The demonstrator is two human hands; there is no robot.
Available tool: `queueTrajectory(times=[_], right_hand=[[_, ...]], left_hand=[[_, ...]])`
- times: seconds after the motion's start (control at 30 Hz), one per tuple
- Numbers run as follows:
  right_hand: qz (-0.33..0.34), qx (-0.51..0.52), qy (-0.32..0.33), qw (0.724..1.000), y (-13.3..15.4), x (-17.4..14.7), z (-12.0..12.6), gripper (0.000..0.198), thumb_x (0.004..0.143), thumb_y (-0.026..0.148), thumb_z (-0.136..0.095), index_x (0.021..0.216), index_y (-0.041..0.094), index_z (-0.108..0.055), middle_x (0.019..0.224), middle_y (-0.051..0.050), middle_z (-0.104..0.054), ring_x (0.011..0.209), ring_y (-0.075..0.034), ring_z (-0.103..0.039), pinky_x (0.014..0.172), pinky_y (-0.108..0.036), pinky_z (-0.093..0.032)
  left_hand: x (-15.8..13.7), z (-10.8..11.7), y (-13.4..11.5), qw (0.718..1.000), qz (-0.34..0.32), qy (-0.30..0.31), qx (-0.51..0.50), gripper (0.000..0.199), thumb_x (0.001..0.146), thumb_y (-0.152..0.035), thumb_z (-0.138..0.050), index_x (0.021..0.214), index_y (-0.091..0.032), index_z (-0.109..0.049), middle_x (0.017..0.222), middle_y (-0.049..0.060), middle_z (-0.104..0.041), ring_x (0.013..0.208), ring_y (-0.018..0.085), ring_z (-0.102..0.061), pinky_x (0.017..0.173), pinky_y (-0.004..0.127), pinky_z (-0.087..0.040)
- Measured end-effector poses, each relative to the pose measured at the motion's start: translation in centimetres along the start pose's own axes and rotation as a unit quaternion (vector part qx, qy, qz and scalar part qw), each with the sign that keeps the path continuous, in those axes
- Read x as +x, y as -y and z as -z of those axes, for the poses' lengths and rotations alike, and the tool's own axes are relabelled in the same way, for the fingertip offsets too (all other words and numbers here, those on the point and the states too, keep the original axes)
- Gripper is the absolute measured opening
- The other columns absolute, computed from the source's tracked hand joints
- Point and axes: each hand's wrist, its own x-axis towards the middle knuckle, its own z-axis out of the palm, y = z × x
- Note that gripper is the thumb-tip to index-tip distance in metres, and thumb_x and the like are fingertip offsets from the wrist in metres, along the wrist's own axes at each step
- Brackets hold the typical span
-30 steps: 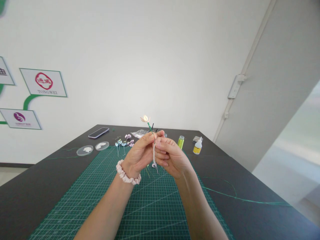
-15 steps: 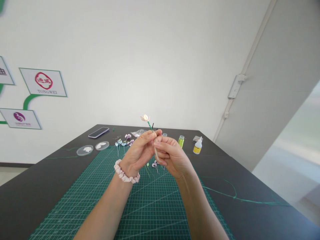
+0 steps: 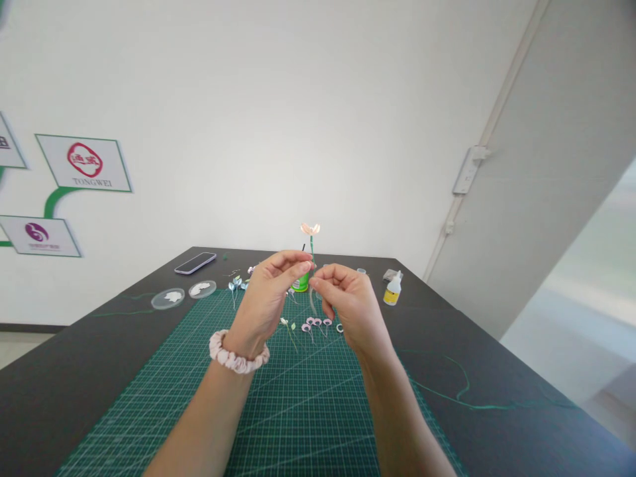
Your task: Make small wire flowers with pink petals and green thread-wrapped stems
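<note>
An artificial flower (image 3: 311, 229) with pale pink petals stands upright above my hands on a green-wrapped stem. Thumb and fingertips of my left hand (image 3: 265, 295) are closed on that stem below the petals. Lower and to the right, my right hand (image 3: 348, 301) pinches a thin pale-green strip (image 3: 313, 303) that hangs under the stem. Whether the strip is joined to the stem is hidden by the fingers. Beneath my hands, small purple ring-shaped flowers (image 3: 317, 322) and a green-leaved sprig (image 3: 288, 328) lie on the green cutting mat (image 3: 298, 411).
At the left are a phone (image 3: 195, 263) and two shallow dishes (image 3: 167, 299) with white pieces. Blue flowers (image 3: 236, 285) lie near the mat's far edge. A green container (image 3: 300, 283) and a glue bottle (image 3: 392, 289) stand farther back. Green thread (image 3: 462, 399) trails across the right side.
The flower has moved right and turned from leaning left to upright, its petals facing up more. My hands have drawn slightly apart, and the thread at the right has shifted.
</note>
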Motion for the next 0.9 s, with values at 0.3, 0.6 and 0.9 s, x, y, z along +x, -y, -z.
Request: queueTrajectory(times=[0.3, 0.6, 0.9], right_hand=[[0.044, -0.108, -0.002, 0.993, 0.5, -0.3, -0.3, 0.014, 0.070, 0.027, -0.058, 0.060, 0.018, -0.054, 0.044, 0.011, -0.030, 0.041, -0.006, -0.027, 0.042, -0.023, -0.022], [0.025, -0.085, 0.048, 0.995, 0.8, -0.3, 0.6, 0.012, 0.074, 0.028, -0.058, 0.071, 0.017, -0.060, 0.049, 0.008, -0.040, 0.042, -0.006, -0.037, 0.041, -0.022, -0.028], [0.029, -0.080, 0.045, 0.995, 0.7, -0.3, 0.8, 0.011, 0.076, 0.025, -0.059, 0.068, 0.018, -0.058, 0.050, 0.007, -0.043, 0.041, -0.006, -0.039, 0.039, -0.021, -0.029]], left_hand=[[-0.3, -0.3, -0.6, 0.996, -0.029, -0.029, 0.078, 0.009, 0.062, -0.017, -0.078, 0.069, -0.020, -0.072, 0.068, -0.001, -0.067, 0.066, 0.009, -0.057, 0.065, 0.023, -0.047], [-0.3, -0.2, -0.8, 0.993, -0.049, -0.049, 0.099, 0.008, 0.062, -0.018, -0.078, 0.067, -0.018, -0.071, 0.069, 0.000, -0.067, 0.067, 0.011, -0.057, 0.067, 0.025, -0.047], [-0.2, -0.2, -0.8, 0.993, -0.046, -0.045, 0.104, 0.009, 0.063, -0.019, -0.078, 0.067, -0.018, -0.070, 0.069, 0.001, -0.067, 0.067, 0.012, -0.057, 0.067, 0.026, -0.046]])
